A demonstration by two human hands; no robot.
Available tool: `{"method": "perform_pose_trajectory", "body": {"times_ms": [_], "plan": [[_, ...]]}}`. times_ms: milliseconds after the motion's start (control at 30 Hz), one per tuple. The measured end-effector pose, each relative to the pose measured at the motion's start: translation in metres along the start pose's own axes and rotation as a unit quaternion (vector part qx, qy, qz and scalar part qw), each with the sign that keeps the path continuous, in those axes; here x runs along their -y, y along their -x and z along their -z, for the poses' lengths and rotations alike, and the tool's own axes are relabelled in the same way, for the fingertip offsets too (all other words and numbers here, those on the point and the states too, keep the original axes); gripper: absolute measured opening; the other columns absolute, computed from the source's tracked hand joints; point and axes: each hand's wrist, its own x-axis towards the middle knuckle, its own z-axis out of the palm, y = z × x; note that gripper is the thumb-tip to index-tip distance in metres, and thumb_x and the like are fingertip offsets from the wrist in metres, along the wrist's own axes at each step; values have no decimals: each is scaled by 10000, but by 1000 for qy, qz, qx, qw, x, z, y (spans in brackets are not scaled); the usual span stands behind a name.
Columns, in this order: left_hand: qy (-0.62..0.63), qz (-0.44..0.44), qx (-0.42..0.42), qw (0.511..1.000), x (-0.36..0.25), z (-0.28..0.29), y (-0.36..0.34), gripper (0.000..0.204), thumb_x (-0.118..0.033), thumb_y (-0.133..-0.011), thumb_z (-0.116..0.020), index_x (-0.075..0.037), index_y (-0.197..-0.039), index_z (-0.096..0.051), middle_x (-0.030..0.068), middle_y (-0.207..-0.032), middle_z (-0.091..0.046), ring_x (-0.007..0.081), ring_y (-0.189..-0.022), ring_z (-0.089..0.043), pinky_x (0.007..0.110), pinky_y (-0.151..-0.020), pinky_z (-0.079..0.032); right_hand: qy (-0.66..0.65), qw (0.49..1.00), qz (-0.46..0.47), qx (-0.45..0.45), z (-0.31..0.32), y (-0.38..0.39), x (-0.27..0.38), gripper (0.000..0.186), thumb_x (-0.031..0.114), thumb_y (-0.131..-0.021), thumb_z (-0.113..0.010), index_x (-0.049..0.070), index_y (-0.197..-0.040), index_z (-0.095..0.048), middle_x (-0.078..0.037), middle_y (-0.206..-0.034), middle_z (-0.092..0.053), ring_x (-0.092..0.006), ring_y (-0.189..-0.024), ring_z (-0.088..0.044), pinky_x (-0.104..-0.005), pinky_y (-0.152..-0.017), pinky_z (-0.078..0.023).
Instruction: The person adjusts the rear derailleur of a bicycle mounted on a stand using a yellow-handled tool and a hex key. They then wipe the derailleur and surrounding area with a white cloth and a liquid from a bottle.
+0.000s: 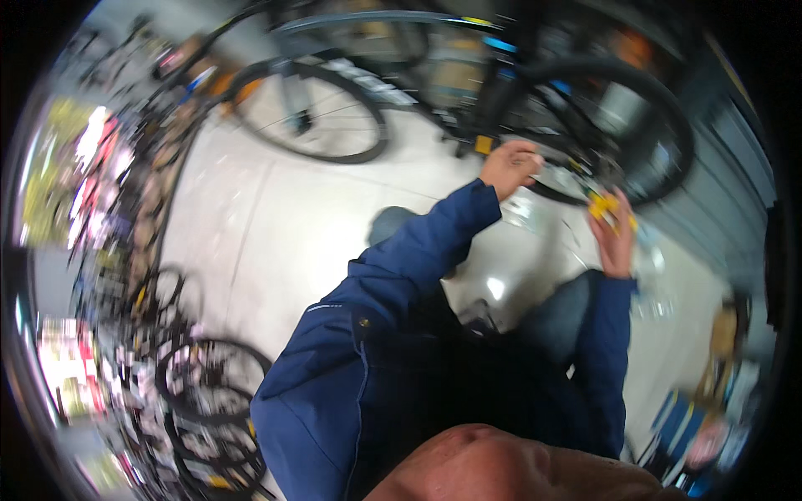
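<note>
A dark bicycle [384,17] stands side-on across the far part of the view, its front wheel [378,125] to the left and its rear wheel [681,125] to the right. Beside the crank area, close to an orange-yellow pedal reflector [483,144], is my left hand [510,169], its fingers pinched together; what they hold, if anything, is too blurred to make out. My right hand [616,238] is closed around a small bright yellow object [603,207] just below the rear hub and derailleur [610,171]. Motion blur hides whether the yellow object touches the bicycle.
Pale glossy floor [242,225] lies under the bicycle. Several bicycle wheels [213,376] line the left side, near bright windows. Grey wall panels [727,150] rise at the right. A blue striped box [678,422] and other goods sit at the lower right.
</note>
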Motion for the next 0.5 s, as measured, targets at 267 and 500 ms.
{"method": "perform_pose_trajectory", "body": {"times_ms": [267,500], "plan": [[-166,-455,-370,793,-250,241,125,252,-173,-994,-682,-17,-1189,-648,72,-983,-692,137,-852,-656,298,-762,-571,32,996,-70,-43,-26,-4,14,577,416,-1067,-555,189,-1569,-385,-73,-1509,-516,-311,-1337,-540,-462,-1108,-416],[-315,-418,-621,583,-443,433,166,582,-292,-867,-858,35,-1269,-593,146,-1167,-664,204,-992,-671,327,-860,-577,91,978,-153,-110,-54,-16,39,590,390,-1045,-595,215,-1564,-374,-25,-1520,-500,-268,-1289,-556,-420,-1064,-429]]}}
